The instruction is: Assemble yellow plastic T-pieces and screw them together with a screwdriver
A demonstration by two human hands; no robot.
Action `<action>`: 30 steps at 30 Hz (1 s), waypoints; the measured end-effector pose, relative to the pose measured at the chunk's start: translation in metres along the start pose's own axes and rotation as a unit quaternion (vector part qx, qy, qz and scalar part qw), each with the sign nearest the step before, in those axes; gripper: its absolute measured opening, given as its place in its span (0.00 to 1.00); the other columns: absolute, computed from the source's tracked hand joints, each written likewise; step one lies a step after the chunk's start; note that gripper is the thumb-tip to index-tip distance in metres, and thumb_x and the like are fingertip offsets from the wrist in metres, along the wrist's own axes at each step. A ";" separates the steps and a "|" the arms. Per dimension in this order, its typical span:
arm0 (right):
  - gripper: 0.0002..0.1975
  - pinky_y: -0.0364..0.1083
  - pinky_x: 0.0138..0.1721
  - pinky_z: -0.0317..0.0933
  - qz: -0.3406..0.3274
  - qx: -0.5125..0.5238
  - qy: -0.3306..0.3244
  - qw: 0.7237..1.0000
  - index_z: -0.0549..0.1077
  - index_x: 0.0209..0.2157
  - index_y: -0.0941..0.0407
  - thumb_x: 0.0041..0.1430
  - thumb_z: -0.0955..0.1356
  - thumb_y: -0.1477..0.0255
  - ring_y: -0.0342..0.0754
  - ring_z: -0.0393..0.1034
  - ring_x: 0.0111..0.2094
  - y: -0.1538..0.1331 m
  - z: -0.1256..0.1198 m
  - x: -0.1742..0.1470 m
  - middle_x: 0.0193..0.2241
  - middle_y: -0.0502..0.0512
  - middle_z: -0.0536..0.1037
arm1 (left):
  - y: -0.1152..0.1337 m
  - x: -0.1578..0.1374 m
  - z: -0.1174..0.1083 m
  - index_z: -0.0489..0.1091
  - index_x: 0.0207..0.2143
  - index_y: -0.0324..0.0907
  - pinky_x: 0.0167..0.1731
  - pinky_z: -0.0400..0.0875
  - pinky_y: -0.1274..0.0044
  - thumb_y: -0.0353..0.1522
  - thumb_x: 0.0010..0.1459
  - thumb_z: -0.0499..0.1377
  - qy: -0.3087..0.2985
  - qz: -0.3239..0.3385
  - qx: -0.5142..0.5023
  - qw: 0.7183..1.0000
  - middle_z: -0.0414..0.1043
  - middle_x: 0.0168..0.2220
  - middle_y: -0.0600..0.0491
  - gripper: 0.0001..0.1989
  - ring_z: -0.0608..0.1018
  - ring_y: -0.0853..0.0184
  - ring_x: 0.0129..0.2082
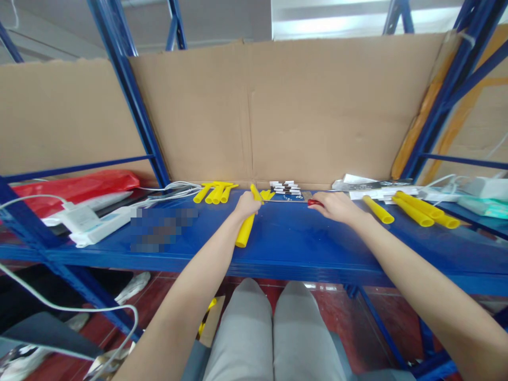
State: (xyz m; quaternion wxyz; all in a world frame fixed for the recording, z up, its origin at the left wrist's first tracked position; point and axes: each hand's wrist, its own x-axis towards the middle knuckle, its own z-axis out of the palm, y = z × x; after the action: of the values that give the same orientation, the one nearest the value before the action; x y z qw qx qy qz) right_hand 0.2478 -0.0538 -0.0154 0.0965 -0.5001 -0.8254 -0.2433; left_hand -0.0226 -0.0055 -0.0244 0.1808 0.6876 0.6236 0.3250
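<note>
We've got our left hand (pixel 246 205) wrapped around a long yellow plastic tube (pixel 246 226) lying on the blue metal shelf (pixel 301 243), while our right hand (pixel 337 206), over at 3 o'clock from it, pinches a small red-handled tool (pixel 315 202), more yellow tubes (pixel 413 210) sitting further right.

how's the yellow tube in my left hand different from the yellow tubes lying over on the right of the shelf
The held tube is gripped by your left hand and points from you toward the cardboard; the right-side tubes lie loose on the blue shelf, untouched, angled sideways. The held one is single; those are a group of about three. All share the same bright yellow and look alike in shape.
</note>
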 end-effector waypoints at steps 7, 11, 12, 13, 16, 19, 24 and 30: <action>0.12 0.45 0.31 0.57 0.009 0.024 -0.008 1.000 0.70 0.44 0.56 0.64 0.63 0.65 0.54 0.75 0.34 0.001 0.005 0.001 0.35 0.61 0.81 | 0.002 -0.001 0.001 0.72 0.24 0.39 0.25 0.72 0.80 0.23 0.50 0.58 -0.012 -0.007 -0.005 1.000 0.77 0.22 0.49 0.06 0.81 0.62 0.26; 0.13 0.46 0.33 0.57 0.015 -0.009 0.011 1.000 0.72 0.43 0.56 0.66 0.60 0.66 0.55 0.75 0.36 0.000 0.002 0.001 0.36 0.62 0.81 | 0.002 -0.001 0.000 0.72 0.22 0.40 0.26 0.73 0.79 0.24 0.50 0.57 -0.009 -0.002 0.007 1.000 0.77 0.22 0.49 0.07 0.82 0.62 0.27; 0.14 0.46 0.33 0.58 0.018 -0.012 0.010 1.000 0.73 0.43 0.57 0.67 0.59 0.65 0.56 0.76 0.37 -0.001 0.002 0.001 0.38 0.63 0.81 | 0.002 -0.001 0.000 0.72 0.22 0.40 0.27 0.73 0.79 0.24 0.50 0.57 -0.007 -0.002 0.012 1.000 0.77 0.22 0.49 0.07 0.82 0.62 0.27; 0.15 0.47 0.34 0.58 0.022 -0.012 0.007 1.000 0.73 0.43 0.57 0.67 0.59 0.65 0.56 0.76 0.38 -0.002 0.001 0.001 0.39 0.64 0.81 | 0.002 -0.002 0.000 0.72 0.22 0.39 0.27 0.73 0.80 0.24 0.50 0.57 -0.006 -0.003 0.015 1.000 0.77 0.22 0.49 0.07 0.82 0.62 0.27; 0.16 0.46 0.35 0.59 0.027 0.002 -0.005 1.000 0.73 0.43 0.56 0.68 0.58 0.64 0.55 0.76 0.39 -0.003 0.002 0.002 0.40 0.62 0.82 | 0.001 -0.001 0.000 0.73 0.23 0.39 0.27 0.73 0.80 0.24 0.50 0.57 -0.002 -0.005 0.018 1.000 0.77 0.22 0.49 0.07 0.82 0.62 0.27; 0.13 0.45 0.34 0.58 0.021 0.025 -0.005 0.999 0.71 0.44 0.56 0.67 0.61 0.64 0.54 0.76 0.36 -0.001 0.006 0.002 0.39 0.60 0.82 | 0.001 0.001 0.000 0.74 0.25 0.38 0.27 0.72 0.80 0.25 0.50 0.57 -0.004 -0.010 0.012 1.000 0.78 0.23 0.48 0.06 0.81 0.62 0.27; 0.12 0.45 0.33 0.57 0.017 0.006 0.024 1.000 0.72 0.43 0.56 0.66 0.61 0.65 0.54 0.75 0.36 0.002 0.009 0.003 0.37 0.61 0.81 | 0.001 0.002 0.000 0.73 0.22 0.37 0.29 0.72 0.79 0.25 0.52 0.57 -0.012 -0.018 0.013 1.000 0.78 0.24 0.46 0.07 0.81 0.61 0.29; 0.15 0.46 0.35 0.58 0.020 0.020 -0.005 1.000 0.72 0.44 0.57 0.67 0.60 0.64 0.55 0.75 0.40 -0.003 0.005 0.003 0.41 0.62 0.81 | 0.001 0.001 -0.001 0.71 0.22 0.38 0.27 0.71 0.80 0.25 0.53 0.57 0.000 -0.023 0.001 1.000 0.76 0.22 0.48 0.08 0.80 0.64 0.26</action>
State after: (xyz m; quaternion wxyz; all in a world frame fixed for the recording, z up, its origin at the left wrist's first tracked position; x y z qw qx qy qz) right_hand 0.2441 -0.0498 -0.0195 0.1073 -0.5155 -0.8206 -0.2222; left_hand -0.0219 -0.0047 -0.0228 0.1871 0.6734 0.6396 0.3200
